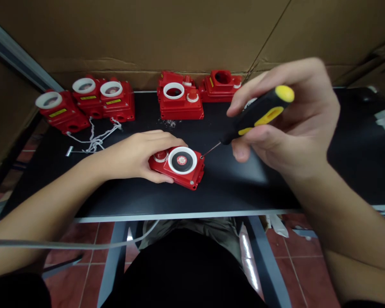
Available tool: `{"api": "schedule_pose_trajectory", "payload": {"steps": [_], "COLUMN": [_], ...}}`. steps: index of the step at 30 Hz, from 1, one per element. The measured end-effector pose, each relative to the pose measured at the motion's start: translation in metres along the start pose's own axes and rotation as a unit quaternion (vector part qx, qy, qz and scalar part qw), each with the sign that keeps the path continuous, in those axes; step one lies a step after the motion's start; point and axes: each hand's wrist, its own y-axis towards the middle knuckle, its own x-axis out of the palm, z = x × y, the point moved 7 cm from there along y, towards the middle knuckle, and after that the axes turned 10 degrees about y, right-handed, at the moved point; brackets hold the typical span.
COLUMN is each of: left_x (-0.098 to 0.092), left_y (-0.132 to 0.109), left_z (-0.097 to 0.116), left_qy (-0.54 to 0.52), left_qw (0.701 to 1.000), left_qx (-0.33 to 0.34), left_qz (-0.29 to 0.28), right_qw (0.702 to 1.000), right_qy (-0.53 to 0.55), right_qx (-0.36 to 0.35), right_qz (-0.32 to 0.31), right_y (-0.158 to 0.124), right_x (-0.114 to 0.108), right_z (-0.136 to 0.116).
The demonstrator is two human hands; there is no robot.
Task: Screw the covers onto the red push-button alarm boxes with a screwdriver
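Observation:
A red box-shaped device [179, 167] with a white ring and black round face lies on the black table [231, 188] near its front edge. My left hand [141, 155] rests on the device's left end, fingers curled round it. My right hand [288, 119] is closed on a black and yellow screwdriver [259, 113]. The screwdriver's thin metal tip [205, 154] touches the device's upper right corner.
Several more red devices stand along the back: three at the far left [86, 102], one with a white ring [179, 102] and one open-topped [221, 85] in the middle. White string with a small metal piece [96, 139] lies left. Cardboard [179, 34] walls the back.

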Motion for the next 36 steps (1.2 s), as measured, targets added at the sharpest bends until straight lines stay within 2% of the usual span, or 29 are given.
{"api": "schedule_pose_trajectory", "payload": {"steps": [2,4,7,10,13,15,19,22,25,29,32,36], "left_x": [0.0,-0.001,0.0,0.0,0.0,0.0,-0.001,-0.001,-0.001,-0.001,-0.001,0.0], "left_y": [0.0,0.0,0.0,0.001,0.001,0.002,0.003,0.003,0.003,0.002,0.003,0.003], "left_z": [0.0,0.0,0.0,0.0,-0.001,-0.001,-0.001,0.0,0.001,0.0,0.0,0.001], "left_qy": [0.006,0.006,0.005,0.005,0.002,0.0,-0.004,0.001,0.006,0.009,0.011,0.01], "left_qw": [1.0,1.0,1.0,1.0,1.0,1.0,1.0,1.0,1.0,1.0,1.0,1.0], "left_qx": [0.001,0.009,0.017,0.013,0.006,0.001,-0.003,-0.004,-0.004,-0.013,-0.016,-0.014], "left_qz": [0.004,0.009,0.009,0.009,0.004,0.001,-0.001,-0.004,-0.009,-0.013,-0.014,-0.013], "right_qw": [0.999,0.998,0.999,0.999,0.996,0.991,0.983,0.988,0.996,0.999,0.997,1.0], "right_qy": [0.009,0.01,-0.004,0.011,0.066,0.098,0.133,0.09,0.039,-0.044,-0.066,-0.019], "right_qx": [-0.046,-0.059,-0.026,-0.026,-0.017,0.018,0.09,0.069,0.012,-0.026,-0.021,0.009], "right_qz": [-0.011,-0.02,-0.023,-0.015,-0.061,-0.086,-0.093,-0.107,-0.084,-0.007,0.013,0.02], "right_y": [-0.002,-0.004,-0.005,-0.007,-0.007,-0.007,-0.01,-0.012,-0.012,-0.011,-0.01,-0.009], "right_x": [0.002,0.006,0.012,0.011,0.013,0.015,0.019,0.02,0.015,0.008,0.01,0.009], "right_z": [-0.006,-0.012,-0.014,-0.012,-0.008,-0.007,-0.012,-0.017,-0.02,-0.023,-0.021,-0.016]}}
